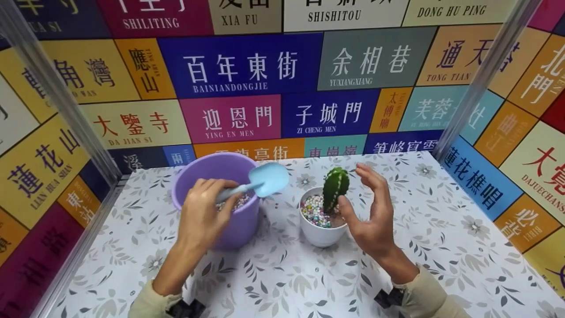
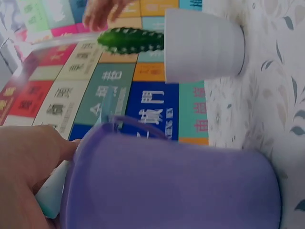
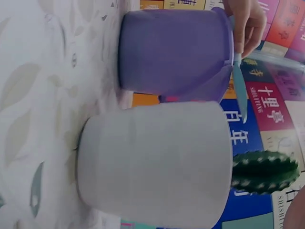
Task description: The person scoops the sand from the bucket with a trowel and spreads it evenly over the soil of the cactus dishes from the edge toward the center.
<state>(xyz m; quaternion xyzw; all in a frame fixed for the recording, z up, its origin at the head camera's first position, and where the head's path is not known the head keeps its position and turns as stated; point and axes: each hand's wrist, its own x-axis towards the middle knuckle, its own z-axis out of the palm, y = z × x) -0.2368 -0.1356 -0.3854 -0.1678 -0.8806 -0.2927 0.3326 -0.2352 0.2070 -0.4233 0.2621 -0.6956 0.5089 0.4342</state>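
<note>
My left hand (image 1: pixel 201 212) grips the handle of a light blue toy shovel (image 1: pixel 270 179), whose blade reaches over the right rim of a purple bucket (image 1: pixel 238 225). Small pebbles (image 1: pixel 240 202) show inside the bucket. To its right stands a white pot (image 1: pixel 322 236) filled with multicoloured pebbles (image 1: pixel 315 211). A green cactus (image 1: pixel 335 187) rises from these, leaning slightly right. Beside the cactus is my right hand (image 1: pixel 373 212), its thumb and fingers spread apart, the thumb tip close to the stem. In the right wrist view the shovel (image 3: pixel 240 90) lies across the bucket's rim.
A white tablecloth (image 1: pixel 282 282) with grey leaves and flowers covers the table. Behind it and at both sides stand panels (image 1: pixel 238 66) printed with place names, with metal posts (image 1: pixel 468 84) at the corners.
</note>
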